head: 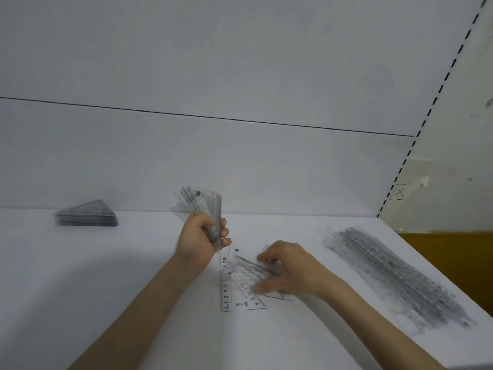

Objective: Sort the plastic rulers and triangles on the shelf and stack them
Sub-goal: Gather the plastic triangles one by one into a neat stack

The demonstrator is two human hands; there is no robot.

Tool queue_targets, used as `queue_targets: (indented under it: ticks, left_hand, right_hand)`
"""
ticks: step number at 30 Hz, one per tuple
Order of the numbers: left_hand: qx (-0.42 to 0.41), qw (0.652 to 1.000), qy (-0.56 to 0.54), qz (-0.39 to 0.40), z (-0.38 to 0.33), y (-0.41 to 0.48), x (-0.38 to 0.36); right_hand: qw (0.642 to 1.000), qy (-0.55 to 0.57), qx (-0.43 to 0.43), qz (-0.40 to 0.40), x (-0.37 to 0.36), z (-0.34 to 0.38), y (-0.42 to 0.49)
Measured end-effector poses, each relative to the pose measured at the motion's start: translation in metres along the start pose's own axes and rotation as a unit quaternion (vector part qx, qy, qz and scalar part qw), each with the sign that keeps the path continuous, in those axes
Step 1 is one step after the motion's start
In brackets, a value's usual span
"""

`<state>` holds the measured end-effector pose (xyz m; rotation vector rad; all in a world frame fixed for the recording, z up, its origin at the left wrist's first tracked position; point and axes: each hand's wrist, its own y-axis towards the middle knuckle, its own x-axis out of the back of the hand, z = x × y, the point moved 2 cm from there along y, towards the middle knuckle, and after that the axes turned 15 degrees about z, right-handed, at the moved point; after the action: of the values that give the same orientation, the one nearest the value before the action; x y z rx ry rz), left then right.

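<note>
Here, my left hand [202, 236] clutches a bundle of clear plastic triangles [207, 206]; my blurred right hand [290, 268] covers loose clear triangles [241, 299], its grasp unreadable.

Clear glossy plastic triangles [241, 287] lie on a smooth, matt white shelf [106, 276].

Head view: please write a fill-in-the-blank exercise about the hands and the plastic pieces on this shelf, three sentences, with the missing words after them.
1. The bundle in the left hand consists of ____.
2. The long pile to the right of the right hand consists of ____.
3. The neat stack of triangles stands far to the ____ of both hands.
Missing words: triangles; rulers; left.
</note>
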<state>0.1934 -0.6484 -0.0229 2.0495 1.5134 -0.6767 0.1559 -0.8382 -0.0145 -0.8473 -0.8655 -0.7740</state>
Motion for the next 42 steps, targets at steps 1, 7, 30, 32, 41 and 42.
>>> queue_targets:
  ticks: [1,7,30,32,41,42]
  left_hand:
    - [-0.001,1.0,0.001,0.001,0.001,0.0,0.001]
    - [-0.006,1.0,-0.001,0.008,0.002,0.002,0.004]
    - [0.006,0.996,0.049,0.072,0.007,-0.004,-0.016]
    - [0.006,0.995,0.05,0.085,0.007,-0.005,-0.018]
    - [-0.027,0.997,0.053,0.038,0.005,-0.006,-0.014]
    - [-0.028,0.998,0.055,0.034,0.005,-0.006,-0.014]
  right_hand:
    - [1.0,0.016,0.003,-0.013,0.0,0.002,0.0]
    - [0.998,0.054,-0.01,-0.039,-0.002,0.003,-0.001]
    - [0.812,0.559,0.097,-0.134,0.032,0.049,0.022]
    - [0.821,0.55,0.088,-0.127,0.032,0.055,0.029]
    - [0.896,0.394,0.051,-0.2,0.03,0.059,0.041]
    - [0.9,0.383,0.054,-0.2,0.03,0.059,0.042]
